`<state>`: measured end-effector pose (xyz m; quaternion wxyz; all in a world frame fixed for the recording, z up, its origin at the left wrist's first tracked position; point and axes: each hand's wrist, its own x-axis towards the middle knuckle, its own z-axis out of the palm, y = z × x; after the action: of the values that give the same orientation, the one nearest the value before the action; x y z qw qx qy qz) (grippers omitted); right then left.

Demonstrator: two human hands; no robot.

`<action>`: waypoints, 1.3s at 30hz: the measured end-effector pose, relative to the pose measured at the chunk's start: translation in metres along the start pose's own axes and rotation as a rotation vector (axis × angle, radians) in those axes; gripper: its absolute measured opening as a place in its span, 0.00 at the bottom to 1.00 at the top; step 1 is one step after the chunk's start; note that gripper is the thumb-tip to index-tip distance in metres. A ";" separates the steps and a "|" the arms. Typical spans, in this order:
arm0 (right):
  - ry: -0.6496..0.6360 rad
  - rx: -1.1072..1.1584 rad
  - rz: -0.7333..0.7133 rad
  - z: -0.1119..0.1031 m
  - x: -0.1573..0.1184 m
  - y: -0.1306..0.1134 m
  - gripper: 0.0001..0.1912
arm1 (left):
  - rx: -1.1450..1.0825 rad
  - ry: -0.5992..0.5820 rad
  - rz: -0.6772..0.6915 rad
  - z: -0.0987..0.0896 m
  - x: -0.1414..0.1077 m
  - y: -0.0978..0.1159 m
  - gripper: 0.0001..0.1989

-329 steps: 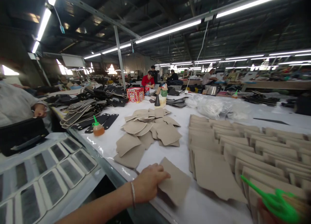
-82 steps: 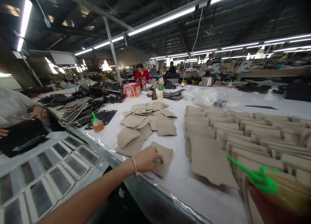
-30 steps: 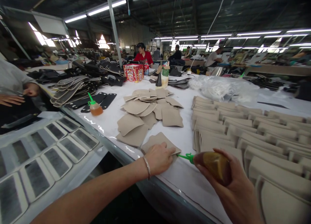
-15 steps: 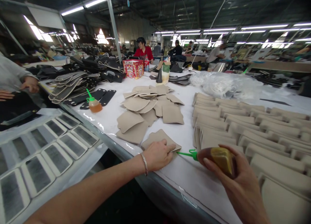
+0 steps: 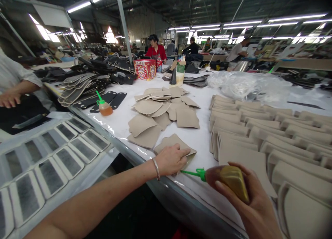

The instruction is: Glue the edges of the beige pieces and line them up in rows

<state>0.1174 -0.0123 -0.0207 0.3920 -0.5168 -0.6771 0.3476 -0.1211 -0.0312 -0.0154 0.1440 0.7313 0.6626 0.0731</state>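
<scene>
My left hand (image 5: 172, 159) rests on a beige piece (image 5: 172, 141) at the table's near edge, its index finger stretched across the piece. In my right hand (image 5: 255, 201) is a squeeze bottle (image 5: 228, 180) of dark amber liquid, lying on its side in the grip. Its green nozzle points left, with the tip just below the piece's near edge, close to my left fingers. Behind my left hand lies a loose pile of beige pieces (image 5: 149, 106). Rows of folded beige pieces (image 5: 241, 147) stand on the right.
A second green-tipped bottle (image 5: 105, 109) stands at left beside black straps (image 5: 118, 101). Farther back are a red patterned box (image 5: 145, 69) and clear plastic bags (image 5: 241, 85). Framed dark panels (image 5: 50, 177) lie lower left. Another person's hand (image 5: 10, 99) shows at far left.
The bottle's nozzle has moved left and down along the piece's near edge. The view has shifted slightly. My left hand stays on the piece.
</scene>
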 end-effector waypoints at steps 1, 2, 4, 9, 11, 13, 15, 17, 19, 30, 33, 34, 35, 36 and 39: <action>-0.030 0.009 0.006 0.000 -0.001 0.003 0.34 | -0.004 0.001 -0.002 0.000 0.000 0.000 0.24; -0.044 0.014 0.013 0.000 -0.002 0.006 0.35 | -0.009 0.000 -0.006 0.000 0.000 0.000 0.24; -0.005 -0.002 0.021 -0.001 -0.003 0.011 0.36 | -0.015 -0.003 -0.015 0.001 0.000 0.000 0.24; 0.004 -0.002 -0.007 0.001 -0.010 0.014 0.35 | -0.025 0.011 -0.013 0.002 0.000 0.000 0.24; -0.051 0.016 -0.016 0.002 -0.013 0.016 0.33 | -0.030 0.022 -0.012 0.003 -0.001 0.000 0.24; -0.039 0.012 -0.010 0.001 -0.014 0.017 0.34 | -0.032 0.022 -0.012 0.003 -0.001 0.000 0.24; 0.030 -0.004 0.005 0.001 -0.013 0.019 0.36 | -0.030 0.018 -0.013 0.003 -0.002 0.000 0.24; 0.064 -0.019 -0.007 0.001 -0.014 0.020 0.36 | -0.026 0.018 -0.010 0.003 -0.002 0.001 0.24; 0.016 -0.003 -0.017 0.002 -0.016 0.020 0.35 | -0.027 0.014 -0.010 0.002 -0.002 0.002 0.24; 0.019 0.032 0.009 0.009 -0.025 0.005 0.35 | -0.052 0.036 -0.027 0.003 -0.002 0.002 0.23; -0.014 0.065 0.062 0.009 -0.029 0.002 0.32 | -0.056 0.038 -0.022 0.003 -0.002 0.001 0.23; -0.007 0.045 0.046 0.007 -0.027 0.003 0.32 | -0.053 0.040 -0.019 0.003 -0.002 0.001 0.23; 0.007 0.015 0.012 0.005 -0.024 0.006 0.32 | -0.050 0.039 -0.015 0.003 -0.002 0.001 0.22; 0.033 -0.026 -0.034 0.003 -0.019 0.009 0.33 | -0.047 0.039 -0.011 0.003 -0.001 0.001 0.22; 0.149 -0.141 -0.173 -0.002 0.000 0.018 0.34 | -0.032 0.037 -0.006 0.004 -0.001 0.000 0.22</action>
<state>0.1271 -0.0081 -0.0352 0.4325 -0.5071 -0.7109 0.2248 -0.1199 -0.0323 -0.0193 0.1437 0.7255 0.6660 0.0969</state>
